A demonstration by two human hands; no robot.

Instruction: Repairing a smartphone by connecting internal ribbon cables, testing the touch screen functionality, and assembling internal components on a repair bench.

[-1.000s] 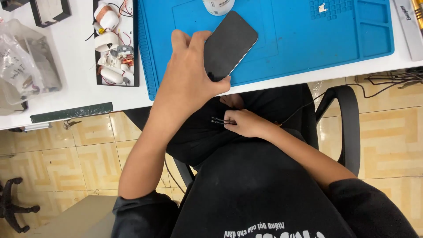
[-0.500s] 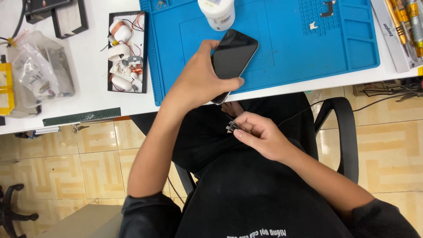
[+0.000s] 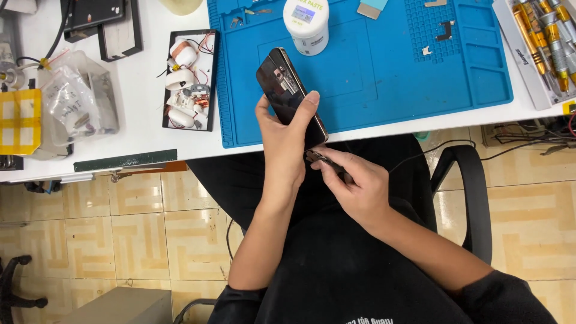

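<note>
Left hand [image 3: 287,144] closed around dark phone [image 3: 290,96], tilted over near edge of blue mat [image 3: 384,78]. Right hand [image 3: 359,187] pinches tweezers [image 3: 322,159], tips at phone's lower end. White round jar [image 3: 306,24], blue-and-white label on lid, upright on mat beyond phone. Clear plastic bag [image 3: 75,105] lies far left.

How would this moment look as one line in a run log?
left hand: holds dark phone | right hand: pinches tweezers at phone's lower end | below: blue mat
</note>
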